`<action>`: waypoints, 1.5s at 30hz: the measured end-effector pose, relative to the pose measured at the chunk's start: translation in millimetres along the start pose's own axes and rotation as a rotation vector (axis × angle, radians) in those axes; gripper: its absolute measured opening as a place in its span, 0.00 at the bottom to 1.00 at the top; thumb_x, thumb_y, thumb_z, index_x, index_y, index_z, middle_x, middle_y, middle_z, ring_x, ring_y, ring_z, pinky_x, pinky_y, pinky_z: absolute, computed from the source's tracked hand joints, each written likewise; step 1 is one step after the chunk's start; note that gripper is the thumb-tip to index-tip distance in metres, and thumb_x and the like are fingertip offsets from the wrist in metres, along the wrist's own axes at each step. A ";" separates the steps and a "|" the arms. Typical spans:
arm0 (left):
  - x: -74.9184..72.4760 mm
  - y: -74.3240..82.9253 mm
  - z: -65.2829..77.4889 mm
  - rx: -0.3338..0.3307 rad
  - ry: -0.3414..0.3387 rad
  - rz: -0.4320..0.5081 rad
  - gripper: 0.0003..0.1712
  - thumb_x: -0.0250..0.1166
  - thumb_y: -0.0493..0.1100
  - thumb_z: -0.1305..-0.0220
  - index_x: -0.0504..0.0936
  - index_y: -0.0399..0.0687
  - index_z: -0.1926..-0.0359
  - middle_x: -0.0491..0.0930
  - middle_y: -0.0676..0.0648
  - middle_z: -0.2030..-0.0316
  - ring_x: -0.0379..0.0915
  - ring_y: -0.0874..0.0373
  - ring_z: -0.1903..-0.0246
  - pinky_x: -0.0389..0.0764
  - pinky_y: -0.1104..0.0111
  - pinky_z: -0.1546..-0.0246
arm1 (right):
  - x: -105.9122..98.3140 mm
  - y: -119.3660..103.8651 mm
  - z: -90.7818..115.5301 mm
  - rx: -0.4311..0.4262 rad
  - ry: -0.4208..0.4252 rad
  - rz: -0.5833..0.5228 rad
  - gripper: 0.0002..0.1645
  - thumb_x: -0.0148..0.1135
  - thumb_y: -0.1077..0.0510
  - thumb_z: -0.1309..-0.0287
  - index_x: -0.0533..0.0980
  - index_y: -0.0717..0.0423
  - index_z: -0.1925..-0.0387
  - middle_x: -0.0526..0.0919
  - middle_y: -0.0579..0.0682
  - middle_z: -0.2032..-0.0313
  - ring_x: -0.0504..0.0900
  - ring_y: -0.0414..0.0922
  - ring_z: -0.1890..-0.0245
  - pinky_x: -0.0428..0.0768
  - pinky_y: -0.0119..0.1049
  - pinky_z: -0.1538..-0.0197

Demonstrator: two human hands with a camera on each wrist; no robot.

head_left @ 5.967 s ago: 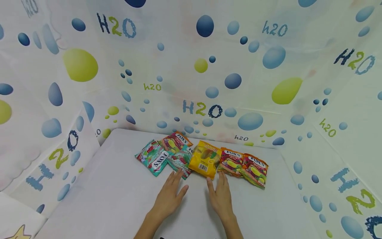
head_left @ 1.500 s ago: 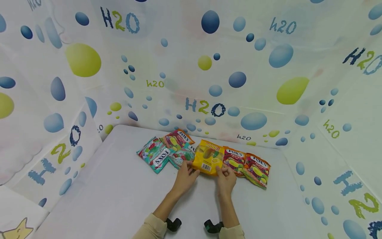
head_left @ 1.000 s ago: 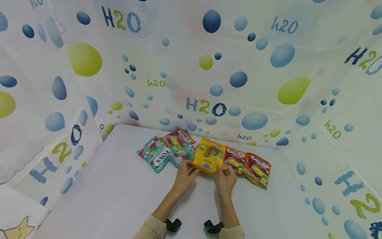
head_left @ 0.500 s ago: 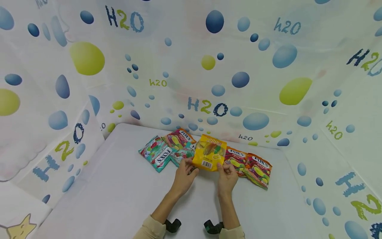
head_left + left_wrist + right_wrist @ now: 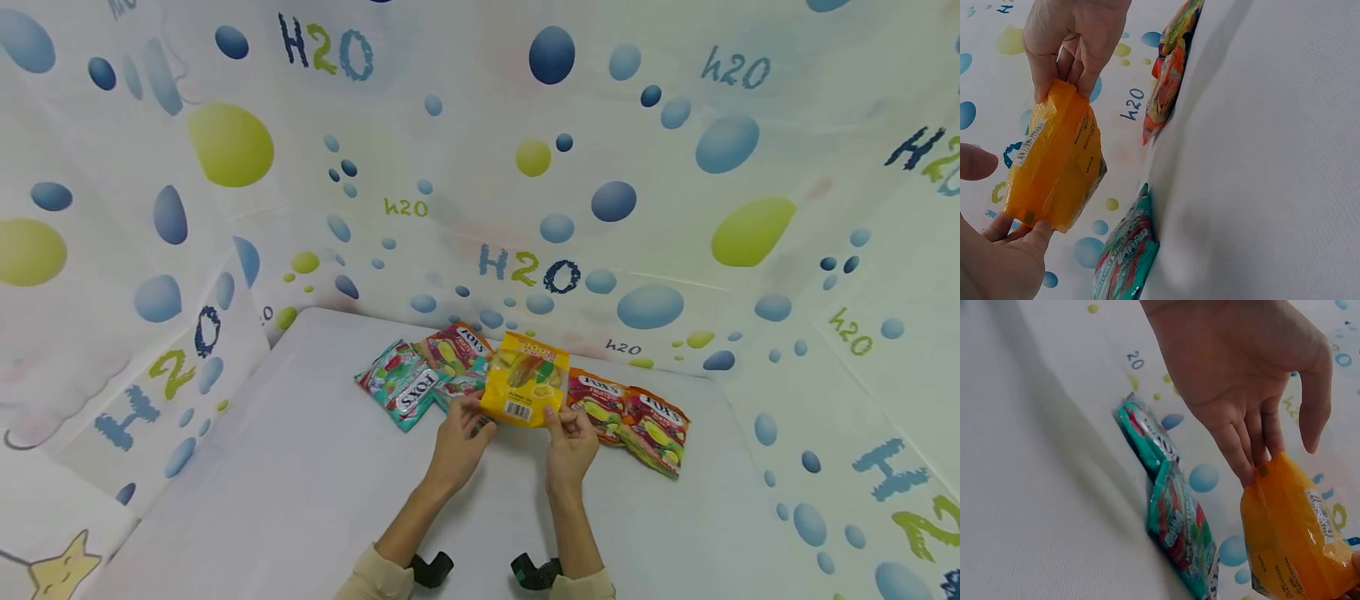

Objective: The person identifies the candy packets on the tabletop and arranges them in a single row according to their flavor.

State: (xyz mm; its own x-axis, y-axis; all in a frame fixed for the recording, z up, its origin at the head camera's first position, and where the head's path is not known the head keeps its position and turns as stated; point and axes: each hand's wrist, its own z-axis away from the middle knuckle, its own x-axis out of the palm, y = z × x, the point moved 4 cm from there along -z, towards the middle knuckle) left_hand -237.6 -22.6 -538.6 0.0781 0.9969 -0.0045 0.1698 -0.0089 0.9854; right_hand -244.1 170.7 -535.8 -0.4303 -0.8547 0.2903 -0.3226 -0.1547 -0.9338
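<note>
A yellow snack bag point(image 5: 528, 375), printed with fruit and a barcode, is raised off the table, tilted with its barcode side toward me. My left hand point(image 5: 454, 446) holds its lower left corner with the fingers; the thumb stands apart from the bag. At the lower right corner, my right hand point(image 5: 572, 450) pinches the bag between thumb and fingers. The left wrist view shows the bag point(image 5: 1057, 162) edge-on between both hands. In the right wrist view, the left hand point(image 5: 1247, 369) fills the top, and only fingertips of the right hand point(image 5: 1355, 562) show.
Left of the yellow bag lie teal FOX'S candy bags point(image 5: 401, 385) and an orange one point(image 5: 455, 346). Two orange FOX'S bags point(image 5: 652, 429) overlap on the right. The white table point(image 5: 300, 467) meets bubble-patterned sheets point(image 5: 622, 250) at the back and sides.
Both hands were spread in front of the bags at first, then took the yellow bag's lower corners. The bag has since lifted and tilted up toward me. The head view has shifted slightly.
</note>
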 end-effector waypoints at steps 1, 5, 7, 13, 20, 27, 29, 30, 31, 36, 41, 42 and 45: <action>-0.8 0.9 0.6 0.004 0.002 -0.001 0.23 0.62 0.37 0.26 0.64 0.38 0.36 0.63 0.39 0.24 0.62 0.43 0.25 0.67 0.48 0.28 | 0.8 -0.2 0.2 -0.002 0.001 0.001 0.20 0.70 0.66 0.36 0.69 0.80 0.67 0.84 0.71 0.48 0.89 0.44 0.56 0.87 0.29 0.57; -3.9 2.1 2.5 0.009 0.012 0.001 0.23 0.62 0.35 0.26 0.65 0.38 0.37 0.63 0.38 0.24 0.62 0.42 0.25 0.66 0.46 0.28 | 4.5 -2.2 2.1 -0.010 -0.003 0.001 0.20 0.71 0.66 0.36 0.69 0.80 0.68 0.84 0.72 0.50 0.88 0.43 0.58 0.87 0.29 0.57; -5.5 2.0 3.4 0.013 0.015 0.006 0.22 0.62 0.34 0.27 0.65 0.37 0.37 0.62 0.37 0.24 0.62 0.42 0.25 0.66 0.45 0.28 | 6.0 -3.0 3.1 -0.015 -0.005 -0.002 0.21 0.71 0.66 0.36 0.69 0.81 0.68 0.85 0.70 0.51 0.88 0.43 0.58 0.87 0.29 0.57; -12.6 6.0 9.2 0.022 0.034 0.009 0.22 0.62 0.32 0.28 0.65 0.37 0.38 0.62 0.37 0.23 0.62 0.43 0.25 0.66 0.49 0.27 | 11.5 -6.6 9.6 -0.024 -0.015 -0.019 0.20 0.71 0.67 0.36 0.70 0.81 0.68 0.86 0.67 0.52 0.87 0.42 0.59 0.87 0.28 0.58; -23.7 11.1 16.7 0.034 0.062 0.016 0.23 0.61 0.31 0.29 0.65 0.38 0.38 0.64 0.39 0.24 0.65 0.44 0.26 0.66 0.48 0.28 | 20.8 -8.3 19.3 -0.034 -0.031 -0.044 0.18 0.70 0.69 0.36 0.70 0.80 0.69 0.85 0.69 0.47 0.87 0.52 0.45 0.87 0.33 0.49; -33.6 9.6 21.1 0.051 0.085 -0.005 0.24 0.61 0.29 0.30 0.65 0.37 0.37 0.63 0.35 0.25 0.62 0.42 0.26 0.67 0.53 0.27 | 29.7 -8.3 28.1 -0.026 -0.035 -0.061 0.19 0.70 0.67 0.36 0.70 0.80 0.69 0.85 0.67 0.47 0.85 0.53 0.42 0.85 0.37 0.46; -36.4 10.1 22.1 0.049 0.094 -0.002 0.24 0.61 0.29 0.31 0.65 0.36 0.37 0.63 0.34 0.25 0.62 0.42 0.26 0.67 0.56 0.27 | 31.7 -8.2 30.3 -0.026 -0.038 -0.062 0.19 0.71 0.67 0.36 0.70 0.80 0.68 0.85 0.67 0.46 0.86 0.51 0.43 0.85 0.37 0.46; -37.7 10.2 22.6 0.048 0.098 0.000 0.24 0.61 0.28 0.31 0.65 0.36 0.38 0.63 0.33 0.25 0.62 0.41 0.26 0.67 0.56 0.27 | 32.7 -8.1 31.4 -0.026 -0.041 -0.059 0.20 0.71 0.66 0.36 0.70 0.80 0.68 0.85 0.67 0.46 0.87 0.49 0.44 0.86 0.37 0.46; -39.1 10.4 23.2 0.044 0.102 0.006 0.24 0.61 0.29 0.31 0.65 0.35 0.38 0.63 0.33 0.25 0.62 0.41 0.25 0.67 0.57 0.27 | 33.8 -7.8 32.8 -0.026 -0.045 -0.057 0.20 0.71 0.66 0.36 0.70 0.80 0.68 0.85 0.66 0.45 0.87 0.49 0.44 0.86 0.37 0.46; -45.7 11.7 27.7 0.020 0.115 0.015 0.23 0.61 0.29 0.31 0.65 0.34 0.38 0.63 0.33 0.25 0.62 0.41 0.25 0.68 0.58 0.28 | 39.5 -5.8 39.2 -0.023 -0.062 -0.063 0.20 0.70 0.66 0.36 0.70 0.80 0.68 0.84 0.67 0.45 0.87 0.47 0.45 0.86 0.36 0.47; -54.6 13.9 33.0 0.036 0.124 -0.005 0.22 0.61 0.29 0.31 0.65 0.35 0.39 0.63 0.34 0.25 0.62 0.41 0.25 0.68 0.58 0.29 | 47.7 -5.2 45.9 -0.041 -0.075 -0.081 0.19 0.70 0.67 0.35 0.70 0.80 0.69 0.84 0.68 0.45 0.87 0.47 0.46 0.86 0.34 0.47; -57.1 14.2 33.8 0.040 0.132 -0.005 0.22 0.61 0.29 0.31 0.65 0.35 0.39 0.64 0.34 0.25 0.62 0.41 0.26 0.68 0.59 0.29 | 49.8 -5.3 47.4 -0.044 -0.081 -0.086 0.19 0.70 0.67 0.35 0.70 0.80 0.69 0.85 0.68 0.46 0.87 0.47 0.46 0.86 0.34 0.48; -64.7 14.7 36.0 0.048 0.154 -0.010 0.22 0.61 0.29 0.30 0.65 0.35 0.39 0.66 0.35 0.26 0.63 0.42 0.26 0.68 0.61 0.29 | 56.3 -5.2 52.3 -0.044 -0.094 -0.091 0.19 0.70 0.67 0.35 0.70 0.80 0.69 0.85 0.68 0.46 0.87 0.47 0.47 0.87 0.32 0.50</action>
State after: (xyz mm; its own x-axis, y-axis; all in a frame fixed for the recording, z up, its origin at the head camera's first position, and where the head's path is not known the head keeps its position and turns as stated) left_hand -204.8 -90.0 -529.9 -0.0750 0.9971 0.0153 0.2166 0.0013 0.9763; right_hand -222.5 97.5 -525.6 -0.3176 -0.8809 0.3509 -0.3944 -0.2138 -0.8937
